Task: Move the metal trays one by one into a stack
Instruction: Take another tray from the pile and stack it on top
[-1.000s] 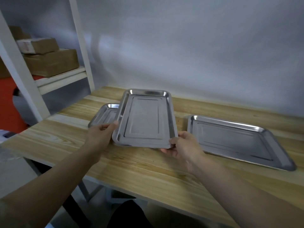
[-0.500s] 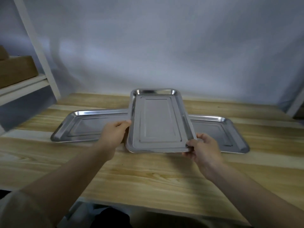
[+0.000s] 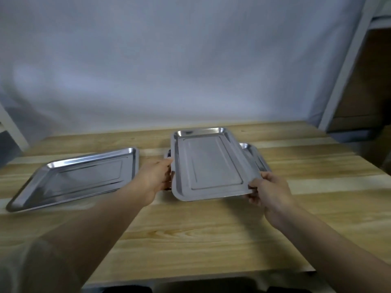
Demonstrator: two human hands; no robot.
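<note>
I hold a shiny rectangular metal tray (image 3: 209, 163) lengthwise in front of me, above the wooden table (image 3: 190, 235). My left hand (image 3: 153, 180) grips its left long edge and my right hand (image 3: 267, 190) grips its near right corner. Under the held tray lies a second tray (image 3: 255, 158), mostly hidden, with only its right end and a bit of its left end showing. A third tray (image 3: 78, 176) lies flat on the table to the left, apart from the others.
A white wall backs the table. A white shelf post (image 3: 347, 60) with brown boxes behind it stands at the right, and another post (image 3: 10, 127) is at the far left. The table's near edge runs across the bottom.
The held tray has moved right with both hands, from between the two lying trays to over the right one. My view has swung right, so the left tray now sits further left.
</note>
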